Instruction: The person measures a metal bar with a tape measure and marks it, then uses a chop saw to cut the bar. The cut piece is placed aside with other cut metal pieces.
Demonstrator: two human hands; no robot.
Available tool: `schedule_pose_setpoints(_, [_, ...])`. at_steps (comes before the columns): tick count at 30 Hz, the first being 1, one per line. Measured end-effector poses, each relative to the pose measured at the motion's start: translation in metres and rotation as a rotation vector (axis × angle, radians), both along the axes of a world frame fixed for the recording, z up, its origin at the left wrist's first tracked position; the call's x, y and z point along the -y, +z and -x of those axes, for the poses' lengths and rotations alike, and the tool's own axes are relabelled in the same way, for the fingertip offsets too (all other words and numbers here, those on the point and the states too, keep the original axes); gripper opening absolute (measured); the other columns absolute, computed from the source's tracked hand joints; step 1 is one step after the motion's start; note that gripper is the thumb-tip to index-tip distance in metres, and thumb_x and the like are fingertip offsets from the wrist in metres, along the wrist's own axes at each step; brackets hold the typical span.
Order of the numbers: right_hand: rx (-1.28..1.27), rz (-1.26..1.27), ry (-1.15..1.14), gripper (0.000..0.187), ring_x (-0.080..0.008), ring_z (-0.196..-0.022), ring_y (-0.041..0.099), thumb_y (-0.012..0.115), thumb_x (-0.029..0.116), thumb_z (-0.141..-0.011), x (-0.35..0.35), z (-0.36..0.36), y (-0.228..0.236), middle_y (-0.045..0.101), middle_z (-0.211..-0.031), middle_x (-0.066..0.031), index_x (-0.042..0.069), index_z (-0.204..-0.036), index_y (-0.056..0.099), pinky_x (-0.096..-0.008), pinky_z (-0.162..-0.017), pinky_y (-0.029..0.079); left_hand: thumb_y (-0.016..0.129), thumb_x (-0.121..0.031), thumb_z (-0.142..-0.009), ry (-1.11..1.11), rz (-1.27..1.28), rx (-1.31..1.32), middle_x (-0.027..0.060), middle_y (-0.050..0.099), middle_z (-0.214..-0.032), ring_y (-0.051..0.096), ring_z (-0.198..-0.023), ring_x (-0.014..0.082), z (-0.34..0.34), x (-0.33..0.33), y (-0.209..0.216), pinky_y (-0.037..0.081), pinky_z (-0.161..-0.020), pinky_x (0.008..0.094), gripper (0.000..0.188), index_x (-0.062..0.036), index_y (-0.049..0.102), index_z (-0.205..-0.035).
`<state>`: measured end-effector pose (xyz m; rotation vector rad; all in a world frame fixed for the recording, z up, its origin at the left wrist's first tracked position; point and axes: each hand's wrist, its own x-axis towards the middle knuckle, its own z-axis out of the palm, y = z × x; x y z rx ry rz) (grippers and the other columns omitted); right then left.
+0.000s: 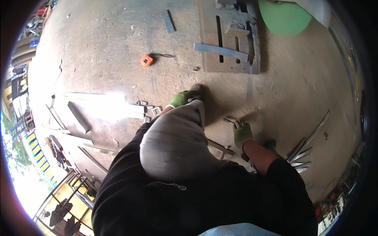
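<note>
My left hand (180,98), in a green glove, is beside my bent knee in grey trousers (173,141), near the dark toe of a shoe (197,89). Its fingertips are hidden or blend into the shoe. Farther right, my right hand (242,134), also gloved in green, reaches low over the floor with curled fingers. A short, thin dark piece (228,120) sticks out from its fingertips; its kind is too small to make out. Ahead lies an orange tape measure (147,60) with a black strap.
A slotted steel plate (210,35) lies ahead, a flat metal bar (220,51) across it. Another short bar (168,21) is left of it. Small square tube pieces (156,111) and long metal lengths (78,117) lie left; metal strips (301,155) lie right. A green round-edged object (285,19) stands far right.
</note>
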<state>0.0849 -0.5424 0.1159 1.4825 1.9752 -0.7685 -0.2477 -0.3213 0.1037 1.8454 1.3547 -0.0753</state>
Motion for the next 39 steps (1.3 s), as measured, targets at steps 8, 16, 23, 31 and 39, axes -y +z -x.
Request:
schedule_pose_setpoints(8, [-0.356, -0.026, -0.603, 0.023, -0.0379, -0.092, 0.074, 0.073, 0.024, -0.087, -0.014, 0.005, 0.060, 0.077, -0.095, -0.0118, 0.018, -0.109, 0.074, -0.0472, -0.083, 0.059, 0.074, -0.033, -0.090, 0.413, -0.551, -0.183, 0.0219, 0.068, -0.134, 0.067, -0.116, 0.0440, 0.067, -0.115, -0.018, 0.056, -0.098, 0.0517, 0.056, -0.0104, 0.063, -0.140])
schedule_pose_setpoints(16, [-0.407, 0.319, -0.936, 0.033, -0.0329, -0.107, 0.074, 0.067, 0.017, -0.091, -0.008, -0.018, 0.060, 0.078, -0.109, -0.0142, 0.019, -0.123, 0.074, -0.0445, -0.096, 0.058, 0.060, -0.018, -0.096, 0.148, -0.331, -0.554, 0.0194, 0.042, -0.166, 0.053, -0.137, 0.0538, 0.112, -0.197, -0.047, 0.050, -0.110, 0.0552, 0.063, -0.0203, 0.048, -0.157])
schedule_pose_setpoints(23, [-0.271, 0.271, -0.852, 0.032, -0.0359, -0.114, 0.071, 0.062, 0.014, -0.092, -0.027, -0.012, 0.057, 0.075, -0.121, -0.0177, 0.013, -0.122, 0.073, -0.0430, -0.101, 0.055, 0.075, -0.027, -0.085, 0.520, -0.355, -0.429, 0.0161, 0.071, -0.123, 0.070, -0.111, 0.0406, 0.101, -0.184, -0.036, 0.057, -0.093, 0.0496, 0.032, -0.0142, 0.073, -0.115])
schedule_pose_setpoints(31, [-0.611, 0.138, -1.006, 0.054, -0.0270, -0.114, 0.072, 0.071, 0.030, -0.096, -0.110, 0.030, 0.083, 0.073, -0.133, -0.0169, 0.011, -0.146, 0.064, -0.0370, -0.104, 0.054, 0.075, -0.013, -0.097, 0.510, 0.188, 0.658, 0.0046, 0.074, -0.118, 0.069, -0.099, 0.0161, 0.052, -0.093, 0.018, 0.056, -0.087, 0.0311, 0.045, -0.0051, 0.066, -0.141])
schedule_pose_setpoints(39, [-1.228, 0.365, -1.362, 0.035, -0.0082, -0.088, 0.061, 0.071, 0.017, -0.100, -0.179, 0.078, 0.085, 0.071, -0.105, 0.0010, 0.003, -0.131, 0.072, -0.0276, -0.082, 0.052, 0.071, -0.013, -0.098, -0.087, 0.362, 0.631, 0.0129, 0.069, -0.137, 0.064, -0.127, 0.0225, -0.045, -0.044, 0.063, 0.051, -0.110, 0.0396, 0.054, -0.0033, 0.058, -0.149])
